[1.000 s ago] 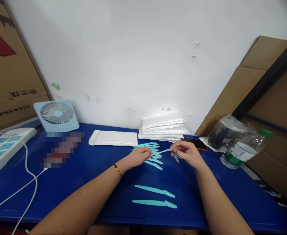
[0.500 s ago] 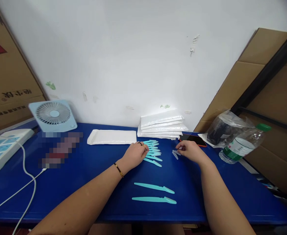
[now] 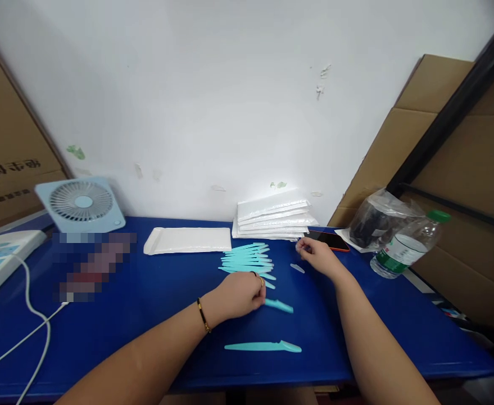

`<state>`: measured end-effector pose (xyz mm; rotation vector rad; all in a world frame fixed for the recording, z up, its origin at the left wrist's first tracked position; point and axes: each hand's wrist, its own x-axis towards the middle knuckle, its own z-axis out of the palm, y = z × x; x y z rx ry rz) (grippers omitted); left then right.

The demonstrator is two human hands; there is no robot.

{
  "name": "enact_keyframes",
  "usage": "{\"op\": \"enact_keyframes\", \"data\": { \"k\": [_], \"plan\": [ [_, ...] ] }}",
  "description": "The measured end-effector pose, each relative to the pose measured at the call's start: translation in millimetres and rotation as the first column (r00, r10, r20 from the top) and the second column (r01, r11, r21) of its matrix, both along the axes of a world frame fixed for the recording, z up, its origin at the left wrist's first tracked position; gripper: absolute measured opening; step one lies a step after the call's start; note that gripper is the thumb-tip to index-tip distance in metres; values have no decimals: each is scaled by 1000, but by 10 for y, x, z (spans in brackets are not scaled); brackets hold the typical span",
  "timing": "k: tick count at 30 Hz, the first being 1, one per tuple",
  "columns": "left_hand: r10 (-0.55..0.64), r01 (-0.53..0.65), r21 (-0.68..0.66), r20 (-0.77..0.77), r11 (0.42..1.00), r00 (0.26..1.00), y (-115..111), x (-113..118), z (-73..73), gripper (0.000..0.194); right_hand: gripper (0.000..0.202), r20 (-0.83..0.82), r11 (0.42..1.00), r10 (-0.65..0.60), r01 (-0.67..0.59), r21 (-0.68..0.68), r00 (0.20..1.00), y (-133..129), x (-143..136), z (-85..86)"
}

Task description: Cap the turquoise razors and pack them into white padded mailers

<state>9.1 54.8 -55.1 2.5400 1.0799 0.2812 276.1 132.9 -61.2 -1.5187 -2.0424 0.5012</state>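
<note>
My left hand (image 3: 240, 295) is closed on the handle of a turquoise eyebrow razor (image 3: 279, 305), whose head sticks out to the right. A second eyebrow razor (image 3: 263, 346) lies flat nearer the table's front edge. Beyond my left hand, several more razors (image 3: 244, 257) lie side by side in a loose row, some partly hidden by the hand. My right hand (image 3: 316, 256) pinches a small clear plastic cover (image 3: 299, 247), just in front of the white envelopes. Another clear cover (image 3: 298, 268) lies on the table below its fingertips.
White padded envelopes (image 3: 272, 216) are stacked by the wall, with a single envelope (image 3: 190, 240) to their left. A phone (image 3: 335, 241), a water bottle (image 3: 407, 250) and a bagged dark item (image 3: 367, 225) stand right. A fan (image 3: 82, 202), power strip (image 3: 2, 256) and cables are left.
My left hand has come from the razor row toward me and taken hold of one of the two nearer razors. My right hand has lifted a clear cover slightly away, leaving one on the table.
</note>
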Motion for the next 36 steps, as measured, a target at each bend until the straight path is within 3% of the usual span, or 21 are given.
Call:
{"op": "enact_keyframes", "data": {
  "k": [3, 6, 19, 26, 29, 32, 34, 36],
  "plan": [
    [213, -216, 21, 95, 976, 972, 140, -80, 13, 17, 31, -295, 980, 134, -172, -105, 946, -93, -101, 93],
    [290, -301, 28, 191, 953, 938, 246, -152, 24, 16, 37, -377, 949, 210, -281, -144, 902, -198, -220, 177],
    [275, -292, 26, 261, 956, 925, 275, -167, 33, 13, 31, -318, 927, 306, -357, -114, 897, -247, -322, 196],
    [281, -293, 39, 193, 955, 940, 295, -129, -48, 14, 28, -310, 897, 371, -424, -123, 875, -253, -522, 61],
    [304, -322, 98, 167, 942, 938, 299, -119, -49, 13, 27, -221, 931, 339, -360, -59, 914, -201, -462, 33],
    [298, -329, 184, 175, 926, 938, 209, -115, 36, 23, 22, -10, 987, 141, -140, 75, 990, -122, -252, 42],
    [210, -225, 108, 132, 968, 969, 85, -100, 120, 28, 17, 130, 997, 37, -45, 61, 991, -78, -108, 39],
    [60, -58, -44, 38, 997, 997, -57, -65, 187, 35, 13, 228, 999, 41, -31, -44, 973, -56, -25, 20]
  ]
}}
